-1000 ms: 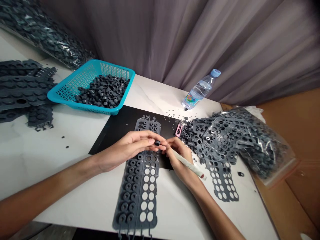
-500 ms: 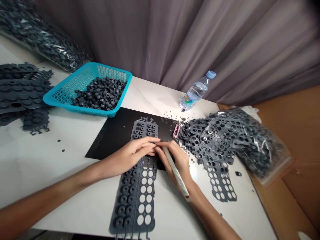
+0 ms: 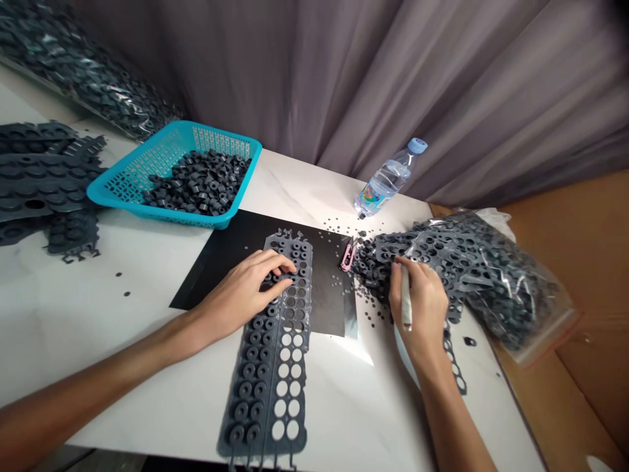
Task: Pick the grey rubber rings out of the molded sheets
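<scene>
A long grey rubber sheet [image 3: 275, 367] of moulded rings lies across a black mat [image 3: 230, 262] and the white table; many of its rings on the right side are punched out. My left hand [image 3: 246, 292] rests on the sheet's upper part with fingers curled down onto it. My right hand [image 3: 417, 301] is closed round a white pen-like tool [image 3: 405, 298] and sits over the pile of loose rings and punched sheets [image 3: 432, 269] to the right.
A teal basket [image 3: 147, 177] holding several dark rings stands at the back left. Stacked grey sheets [image 3: 39, 177] lie far left. A water bottle [image 3: 388, 177] lies at the back. A pink clip [image 3: 348, 255] is on the mat edge. A plastic bag of parts [image 3: 511, 288] is at right.
My right hand has moved from the sheet over to the pile on the right, still holding the tool. My left hand has shifted from meeting the right hand to pressing on the sheet.
</scene>
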A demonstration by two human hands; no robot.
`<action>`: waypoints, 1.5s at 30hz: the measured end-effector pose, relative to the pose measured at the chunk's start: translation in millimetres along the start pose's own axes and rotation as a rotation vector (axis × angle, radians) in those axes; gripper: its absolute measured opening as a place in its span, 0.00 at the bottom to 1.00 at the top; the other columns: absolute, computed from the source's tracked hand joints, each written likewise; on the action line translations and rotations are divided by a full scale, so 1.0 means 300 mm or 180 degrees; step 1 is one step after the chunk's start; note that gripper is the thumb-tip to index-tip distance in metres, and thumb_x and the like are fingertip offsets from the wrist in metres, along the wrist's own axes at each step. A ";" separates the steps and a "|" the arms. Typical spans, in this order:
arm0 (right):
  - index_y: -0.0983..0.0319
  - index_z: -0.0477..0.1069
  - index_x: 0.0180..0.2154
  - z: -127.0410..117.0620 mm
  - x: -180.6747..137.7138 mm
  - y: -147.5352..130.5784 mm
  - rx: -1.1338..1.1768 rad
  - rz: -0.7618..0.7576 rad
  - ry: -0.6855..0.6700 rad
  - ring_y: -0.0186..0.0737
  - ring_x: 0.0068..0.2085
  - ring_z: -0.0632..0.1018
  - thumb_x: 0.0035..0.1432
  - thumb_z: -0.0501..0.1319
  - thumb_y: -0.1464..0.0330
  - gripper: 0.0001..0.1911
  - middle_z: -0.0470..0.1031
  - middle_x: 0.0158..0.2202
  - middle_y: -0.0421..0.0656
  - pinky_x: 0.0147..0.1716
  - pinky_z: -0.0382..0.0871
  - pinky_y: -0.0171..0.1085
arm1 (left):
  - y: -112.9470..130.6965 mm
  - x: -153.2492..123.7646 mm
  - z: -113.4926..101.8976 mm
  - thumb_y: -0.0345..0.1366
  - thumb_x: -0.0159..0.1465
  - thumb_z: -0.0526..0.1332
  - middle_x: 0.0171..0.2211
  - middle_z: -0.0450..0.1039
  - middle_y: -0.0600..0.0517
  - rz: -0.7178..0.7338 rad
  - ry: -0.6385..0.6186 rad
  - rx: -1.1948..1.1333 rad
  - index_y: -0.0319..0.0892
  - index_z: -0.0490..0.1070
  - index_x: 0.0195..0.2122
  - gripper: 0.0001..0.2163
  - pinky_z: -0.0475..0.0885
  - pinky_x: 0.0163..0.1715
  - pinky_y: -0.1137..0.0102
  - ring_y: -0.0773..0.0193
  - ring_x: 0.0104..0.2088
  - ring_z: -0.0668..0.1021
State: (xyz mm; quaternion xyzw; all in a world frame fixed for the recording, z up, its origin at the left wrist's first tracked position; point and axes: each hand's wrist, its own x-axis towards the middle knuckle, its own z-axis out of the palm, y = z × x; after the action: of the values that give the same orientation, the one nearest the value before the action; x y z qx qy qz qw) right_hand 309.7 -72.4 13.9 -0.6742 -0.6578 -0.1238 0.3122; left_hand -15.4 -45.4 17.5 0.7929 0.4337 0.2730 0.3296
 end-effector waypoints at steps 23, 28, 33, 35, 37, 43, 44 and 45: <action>0.59 0.71 0.38 0.081 -0.105 -0.330 0.3351 0.1144 -0.2215 0.32 0.21 0.70 0.69 0.62 0.58 0.11 0.77 0.29 0.39 0.18 0.62 0.31 | -0.028 0.006 0.030 0.37 0.72 0.60 0.46 0.76 0.51 0.0210 -0.0184 0.0045 0.47 0.73 0.47 0.05 0.70 0.53 0.60 0.55 0.51 0.74; 0.59 0.71 0.38 0.078 -0.109 -0.337 0.3386 0.1106 -0.2302 0.33 0.23 0.73 0.69 0.62 0.59 0.11 0.77 0.29 0.39 0.21 0.65 0.31 | -0.028 0.007 0.033 0.37 0.72 0.60 0.46 0.76 0.51 0.0202 -0.0178 0.0029 0.47 0.72 0.46 0.04 0.70 0.53 0.60 0.55 0.51 0.74; 0.59 0.70 0.38 0.079 -0.109 -0.341 0.3366 0.1145 -0.2242 0.33 0.24 0.73 0.70 0.62 0.59 0.10 0.78 0.31 0.40 0.21 0.66 0.31 | -0.026 0.006 0.031 0.36 0.74 0.58 0.45 0.76 0.52 0.0146 -0.0170 -0.0056 0.46 0.73 0.45 0.05 0.70 0.51 0.61 0.56 0.49 0.74; 0.59 0.70 0.39 0.078 -0.108 -0.342 0.3359 0.1145 -0.2244 0.33 0.24 0.74 0.70 0.62 0.60 0.09 0.78 0.31 0.39 0.21 0.66 0.31 | -0.024 0.006 0.027 0.35 0.76 0.55 0.45 0.76 0.52 0.0123 -0.0174 -0.0095 0.46 0.73 0.46 0.07 0.70 0.51 0.63 0.57 0.48 0.74; 0.59 0.69 0.39 0.077 -0.106 -0.343 0.3356 0.1126 -0.2264 0.33 0.24 0.74 0.70 0.61 0.61 0.09 0.78 0.31 0.39 0.22 0.66 0.31 | -0.018 0.006 0.022 0.35 0.76 0.54 0.45 0.76 0.52 0.0122 -0.0168 -0.0080 0.46 0.73 0.45 0.08 0.69 0.51 0.63 0.58 0.48 0.74; 0.58 0.69 0.37 0.070 -0.103 -0.338 0.3146 0.0920 -0.2354 0.33 0.25 0.73 0.68 0.60 0.66 0.05 0.75 0.28 0.37 0.24 0.64 0.31 | -0.003 -0.004 0.024 0.37 0.76 0.58 0.50 0.75 0.49 0.0438 -0.0243 0.0460 0.46 0.74 0.52 0.08 0.68 0.55 0.60 0.54 0.53 0.74; 0.58 0.69 0.36 0.069 -0.102 -0.337 0.3066 0.0860 -0.2349 0.33 0.25 0.73 0.68 0.60 0.67 0.05 0.74 0.27 0.36 0.24 0.64 0.31 | -0.003 -0.005 0.029 0.36 0.76 0.58 0.50 0.75 0.49 0.0513 -0.0265 0.0560 0.45 0.75 0.52 0.09 0.68 0.55 0.59 0.53 0.53 0.74; 0.58 0.69 0.36 0.068 -0.102 -0.338 0.2984 0.0794 -0.2334 0.33 0.25 0.72 0.68 0.59 0.67 0.05 0.72 0.27 0.35 0.24 0.63 0.32 | -0.003 -0.004 0.034 0.35 0.77 0.56 0.50 0.75 0.48 0.0588 -0.0283 0.0600 0.44 0.76 0.51 0.09 0.68 0.56 0.58 0.53 0.52 0.74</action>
State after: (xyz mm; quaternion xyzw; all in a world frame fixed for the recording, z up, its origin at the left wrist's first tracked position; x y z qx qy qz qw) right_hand 203.8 -91.4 6.6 -0.5356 -0.6230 0.4569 0.3410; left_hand -9.1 -49.0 10.2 0.8682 0.3676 0.2248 0.2460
